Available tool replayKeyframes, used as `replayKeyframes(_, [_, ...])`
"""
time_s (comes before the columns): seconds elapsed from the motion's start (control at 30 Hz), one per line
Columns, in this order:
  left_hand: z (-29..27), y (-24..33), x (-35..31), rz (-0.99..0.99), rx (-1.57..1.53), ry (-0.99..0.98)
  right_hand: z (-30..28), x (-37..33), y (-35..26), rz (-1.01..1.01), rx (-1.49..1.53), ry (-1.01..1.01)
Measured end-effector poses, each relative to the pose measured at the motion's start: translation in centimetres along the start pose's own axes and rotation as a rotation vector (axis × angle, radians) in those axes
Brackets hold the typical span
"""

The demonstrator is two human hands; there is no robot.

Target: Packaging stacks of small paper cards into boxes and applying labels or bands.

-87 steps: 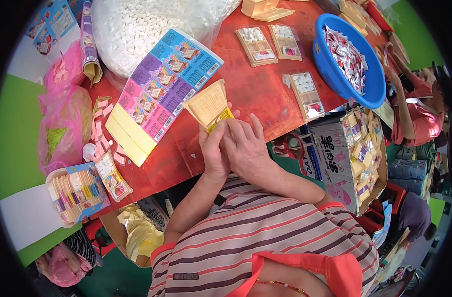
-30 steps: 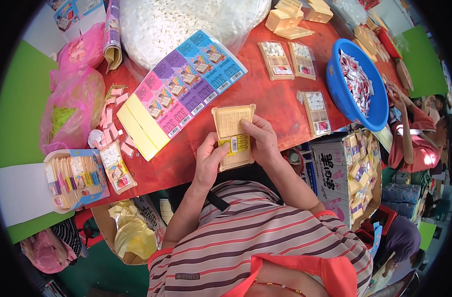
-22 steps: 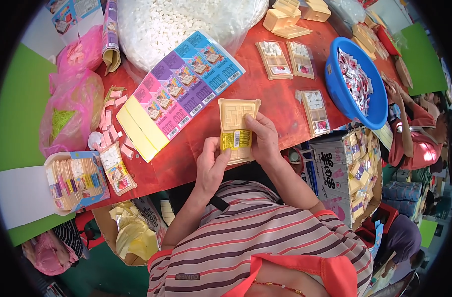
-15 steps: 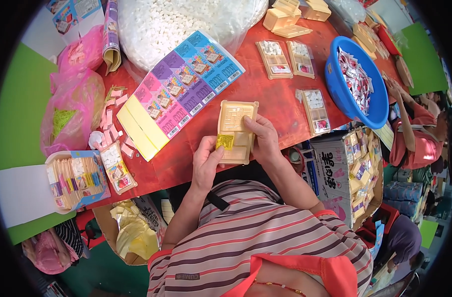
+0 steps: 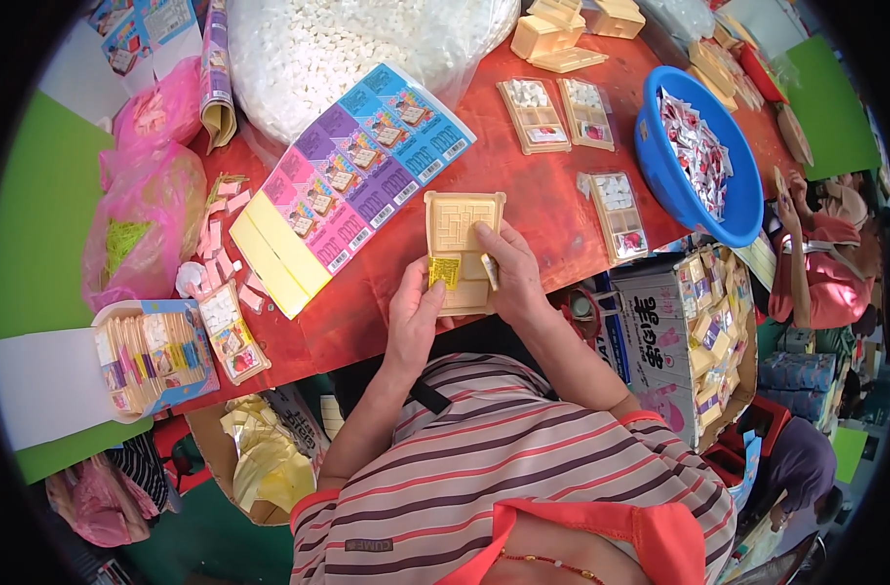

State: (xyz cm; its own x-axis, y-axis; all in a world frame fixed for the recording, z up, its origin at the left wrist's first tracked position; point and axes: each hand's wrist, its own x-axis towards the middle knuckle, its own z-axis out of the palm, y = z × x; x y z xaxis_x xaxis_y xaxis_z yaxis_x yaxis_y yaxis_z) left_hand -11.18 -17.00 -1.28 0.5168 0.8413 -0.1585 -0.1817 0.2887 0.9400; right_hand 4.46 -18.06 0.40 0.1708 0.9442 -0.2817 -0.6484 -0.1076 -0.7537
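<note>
Over the table's front edge, my left hand (image 5: 416, 307) and my right hand (image 5: 519, 278) grip a shallow beige plastic box (image 5: 455, 216) from its two sides, its moulded underside turned up. A yellow label (image 5: 445, 273) is on its left edge, with my left thumb pressed against it. My right thumb lies on the box's upper right part. Beside the right palm, a small pale strip (image 5: 491, 270) stands out from the box's right edge; whether it belongs to the label I cannot tell. The fingers under the box are hidden.
A label sheet (image 5: 357, 175) lies ahead, before a bag of white pieces (image 5: 357, 68). Filled boxes (image 5: 616, 216) and a blue basin (image 5: 747, 185) of sachets stand right. Left are pink strips (image 5: 216, 249) and a carton of boxes (image 5: 187, 341). A co-worker (image 5: 815, 253) sits far right.
The pale strip now stands out at the box's right edge beside my right hand. Both hands keep their grip on the box. The co-worker's hands have moved.
</note>
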Motion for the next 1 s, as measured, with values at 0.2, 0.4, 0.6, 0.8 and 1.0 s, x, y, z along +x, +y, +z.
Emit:
replayKeyframes(0.2, [0.7, 0.1, -0.1, 0.147, 0.086, -0.021, -0.2, 0.1, -0.5, 0.002, 0.071, 0.005])
replayKeyframes(0.4, [0.1, -0.5, 0.1, 0.078, -0.083, -0.021, -0.2, 0.3, -0.1, -0.012, 0.118, 0.061])
replayKeyframes(0.6, [0.9, 0.5, 0.2, 0.085, 0.010, 0.134, -0.3, 0.0, 0.2, -0.120, 0.003, 0.005])
replayKeyframes(0.8, [0.3, 0.3, 1.1, 0.060, 0.021, 0.151, -0.6, -0.1, 0.5, -0.138, -0.027, 0.028])
replayKeyframes(1.0, [-0.5, 0.4, 1.4, 0.028, -0.249, 0.234, -1.1, 0.0, 0.5, -0.111, -0.064, -0.015])
